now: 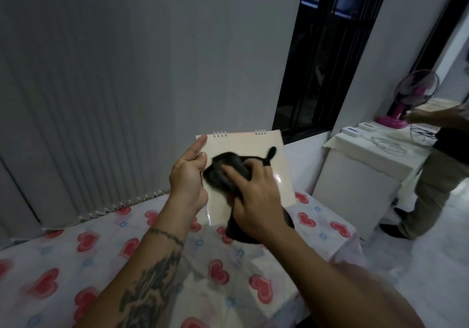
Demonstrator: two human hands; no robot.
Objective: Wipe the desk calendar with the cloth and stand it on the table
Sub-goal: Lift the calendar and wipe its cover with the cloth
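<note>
My left hand (187, 175) pinches the desk calendar's (256, 147) left edge above the surface (76, 264); my right hand (256, 201) clutches the black cloth (223, 173) against its face.

Desk calendar (256, 155) held above the table (76, 264), cloth (223, 173) on its face, fan (408, 99) far right

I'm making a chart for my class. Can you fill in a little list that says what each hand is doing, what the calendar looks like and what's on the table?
left hand: holds the desk calendar up by its left edge
right hand: presses the cloth on the calendar's face
calendar: cream, blank side showing, spiral rings on top, held above the table
cloth: black, bunched up
table: covered with a red-heart cloth
nearby: pink fan
</note>
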